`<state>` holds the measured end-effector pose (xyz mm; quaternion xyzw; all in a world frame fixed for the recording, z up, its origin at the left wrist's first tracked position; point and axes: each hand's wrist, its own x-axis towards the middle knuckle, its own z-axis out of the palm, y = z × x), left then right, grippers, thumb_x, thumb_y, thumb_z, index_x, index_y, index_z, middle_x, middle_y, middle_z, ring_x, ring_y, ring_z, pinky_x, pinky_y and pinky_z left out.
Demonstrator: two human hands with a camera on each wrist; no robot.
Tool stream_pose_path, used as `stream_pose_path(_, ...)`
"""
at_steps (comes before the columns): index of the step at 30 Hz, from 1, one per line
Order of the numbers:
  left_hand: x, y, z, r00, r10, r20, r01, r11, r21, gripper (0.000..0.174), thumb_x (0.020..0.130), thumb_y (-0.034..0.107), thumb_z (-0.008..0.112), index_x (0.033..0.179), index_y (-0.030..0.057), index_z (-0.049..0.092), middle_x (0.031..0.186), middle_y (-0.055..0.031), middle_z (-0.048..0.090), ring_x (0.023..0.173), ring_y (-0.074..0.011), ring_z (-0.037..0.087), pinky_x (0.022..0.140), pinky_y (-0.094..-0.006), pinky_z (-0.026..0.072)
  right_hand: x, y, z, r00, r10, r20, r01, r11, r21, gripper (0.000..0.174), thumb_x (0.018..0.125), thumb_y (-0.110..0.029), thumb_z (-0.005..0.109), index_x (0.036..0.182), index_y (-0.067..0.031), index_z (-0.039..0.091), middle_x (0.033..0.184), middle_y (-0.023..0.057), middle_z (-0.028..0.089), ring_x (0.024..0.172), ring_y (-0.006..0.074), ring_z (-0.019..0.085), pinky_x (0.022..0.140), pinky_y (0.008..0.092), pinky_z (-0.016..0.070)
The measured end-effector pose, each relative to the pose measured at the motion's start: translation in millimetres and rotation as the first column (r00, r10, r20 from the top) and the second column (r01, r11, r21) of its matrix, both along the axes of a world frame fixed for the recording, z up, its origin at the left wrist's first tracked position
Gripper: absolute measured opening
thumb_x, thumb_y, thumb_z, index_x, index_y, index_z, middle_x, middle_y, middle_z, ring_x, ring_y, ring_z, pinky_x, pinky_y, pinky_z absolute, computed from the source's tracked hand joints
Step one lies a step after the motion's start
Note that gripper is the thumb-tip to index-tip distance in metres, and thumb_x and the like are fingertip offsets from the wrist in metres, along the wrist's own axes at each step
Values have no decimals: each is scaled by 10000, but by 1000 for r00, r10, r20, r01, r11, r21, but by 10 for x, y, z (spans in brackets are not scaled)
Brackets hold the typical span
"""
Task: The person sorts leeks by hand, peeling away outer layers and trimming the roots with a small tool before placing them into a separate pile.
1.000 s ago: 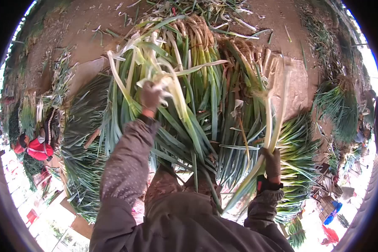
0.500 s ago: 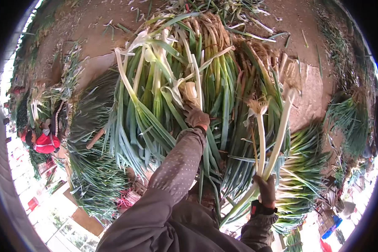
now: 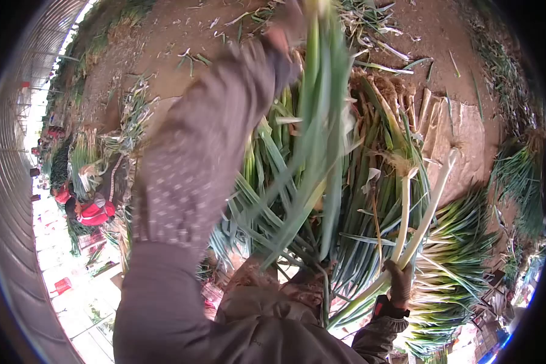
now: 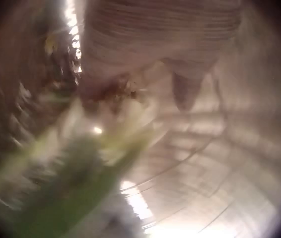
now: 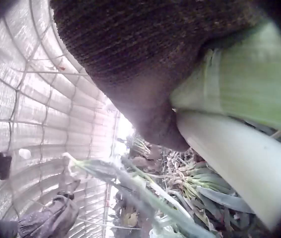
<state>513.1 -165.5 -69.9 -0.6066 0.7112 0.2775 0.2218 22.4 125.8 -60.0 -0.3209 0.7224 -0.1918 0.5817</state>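
Note:
My gloved left hand [image 3: 288, 27] is raised at the top of the head view, blurred, its sleeve stretched across the pile. It grips long green onions [image 3: 321, 79], whose green leaves hang down over the heap. In the left wrist view, blurred leaves [image 4: 66, 193] fan out below the gloved fingers [image 4: 185, 91]. Low on the right, my gloved right hand [image 3: 399, 282] holds two thick green onions [image 3: 428, 212] by their stems. Their white shafts and roots point up and away, the leaves trailing toward my body. The right wrist view shows a white shaft [image 5: 240, 163] close up beside the glove.
A large heap of green onions [image 3: 370, 200] lies before me, with another stack [image 3: 455, 261] to its right. Brown cardboard [image 3: 464, 136] lies behind them. Loose leaves [image 3: 370, 24] litter the dirt floor. A person in red [image 3: 96, 212] is at the left.
My left hand moved from the left of the heap to its middle, then swept up and away with green onions. The right hand keeps its two onions. The head view has shifted slightly.

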Motion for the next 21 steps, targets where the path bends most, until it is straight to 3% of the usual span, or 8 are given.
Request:
stream_pose_path(3, 639, -560, 660, 996, 76, -45, -87, 939, -334, 706, 815, 382, 811, 1334, -10, 536, 1127, -141, 683, 1094, -279, 657, 961, -398, 523, 142, -24, 146, 988, -155, 3, 155, 984, -86, 275, 850, -216, 734, 984, 15, 667, 810, 67, 693, 669, 150, 614, 614, 313, 465)
stream_pose_path(7, 764, 294, 320, 835, 219, -504, -263, 965, -17, 686, 851, 429, 794, 1323, -9, 554, 1160, -117, 671, 1143, -248, 641, 994, -391, 514, 307, -237, 265, 998, 24, -60, -23, 1000, 3, 335, 866, -230, 749, 1093, -3, 655, 873, 52, 676, 766, 143, 608, 681, 301, 469)
stream_pose_path(11, -315, 1819, -607, 338, 589, -734, -214, 807, 550, 674, 887, 475, 777, 1311, -7, 572, 1194, -93, 660, 1192, -217, 625, 1028, -385, 505, 743, -594, 379, 944, 273, 187, -279, 960, 6, 363, 886, -272, 767, 1088, 13, 669, 873, 50, 691, 775, 144, 637, 695, 307, 496)
stream_pose_path(16, -1251, 2300, -387, -447, 692, -567, -89, 596, 798, 560, 978, 435, 687, 1303, -6, 569, 1209, -104, 657, 1202, -204, 629, 1016, -387, 529, 1122, -602, 120, 821, 555, 132, -548, 832, -91, 441, 851, -359, 817, 963, 56, 718, 766, 81, 706, 697, 139, 656, 630, 334, 504)
stream_pose_path(17, -1360, 2184, -177, -674, 595, -437, -234, 390, 891, 385, 1003, 333, 674, 1223, 32, 575, 926, -18, 610, 791, -153, 598, 815, -328, 560, 1178, -584, 54, 773, 627, 98, -618, 779, -110, 456, 849, -373, 820, 963, 57, 721, 761, 87, 706, 692, 143, 658, 631, 340, 506)
stream_pose_path(18, -1244, 2096, -172, -729, 552, -405, -276, 305, 912, 333, 1021, 288, 640, 1226, 34, 573, 923, -25, 618, 800, -158, 605, 812, -337, 562, 1276, -573, 131, 731, 678, 81, -676, 735, -53, 465, 849, -383, 826, 976, 53, 726, 748, 97, 705, 682, 142, 655, 629, 356, 509)
stream_pose_path(19, -1118, 1987, -191, -780, 502, -374, -307, 214, 927, 283, 1039, 244, 605, 1229, 36, 572, 920, -31, 626, 810, -163, 613, 808, -346, 564, 1387, -591, 259, 694, 714, 87, -711, 700, -67, 488, 851, -409, 823, 985, 50, 725, 746, 103, 703, 684, 137, 646, 622, 370, 502)
stream_pose_path(21, -826, 1934, -676, -116, 328, -937, -762, 576, 296, 119, 1031, 128, 511, 1042, 73, 616, 866, -54, 648, 741, -157, 619, 715, -322, 542, 1487, -576, 426, 647, 763, 5, -762, 646, 48, 500, 858, -416, 810, 996, 57, 722, 728, 108, 694, 673, 145, 638, 614, 381, 495)
